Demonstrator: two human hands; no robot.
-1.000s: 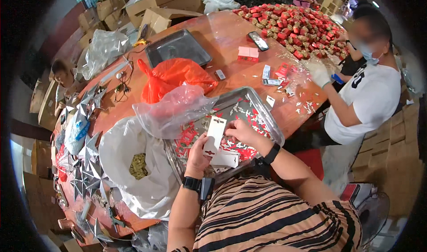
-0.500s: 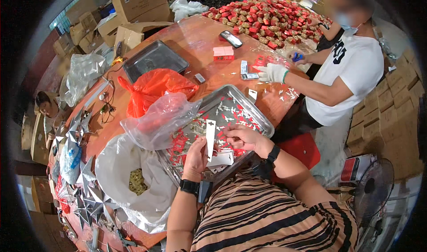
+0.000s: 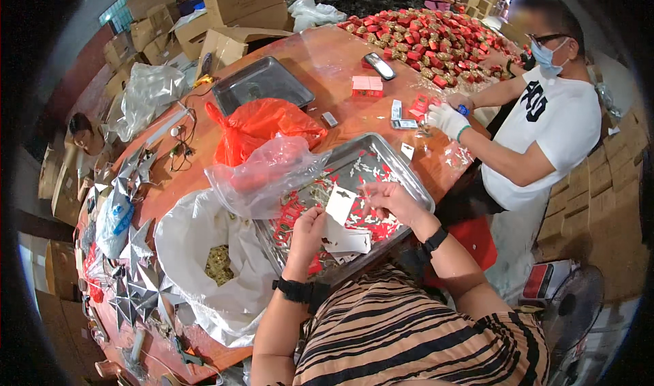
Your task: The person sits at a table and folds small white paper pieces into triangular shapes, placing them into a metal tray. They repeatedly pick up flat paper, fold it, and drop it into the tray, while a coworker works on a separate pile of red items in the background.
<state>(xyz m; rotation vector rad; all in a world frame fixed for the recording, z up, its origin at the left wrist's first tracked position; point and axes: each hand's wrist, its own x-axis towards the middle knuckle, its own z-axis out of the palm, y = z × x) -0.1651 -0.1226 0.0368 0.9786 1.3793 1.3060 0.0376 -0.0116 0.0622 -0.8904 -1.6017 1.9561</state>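
Observation:
My left hand (image 3: 308, 232) grips a white card (image 3: 339, 205) with a cut-out slot near its top, holding it up over a metal tray (image 3: 419, 179). Just right of the card, my right hand (image 3: 396, 201) has its fingers bent and pinched together; whatever may be between them is too small to make out. Several more white cards (image 3: 353, 242) lie in the near part of the tray, below the raised one. Small red and white pieces (image 3: 371, 171) are scattered across the tray's bottom, with red ones (image 3: 289, 212) heaped along its left side.
A white sack (image 3: 180, 243) with gold-coloured bits and a red plastic bag (image 3: 262, 131) stand left of the tray. Beyond are a dark tray (image 3: 262, 83) and a pile of red and gold pieces (image 3: 436, 42). A gloved co-worker (image 3: 545, 120) works at the right.
The card in my left hand has turned from nearly edge-on to show its broad face. My right hand has moved slightly up and right. The whole view has shifted a little.

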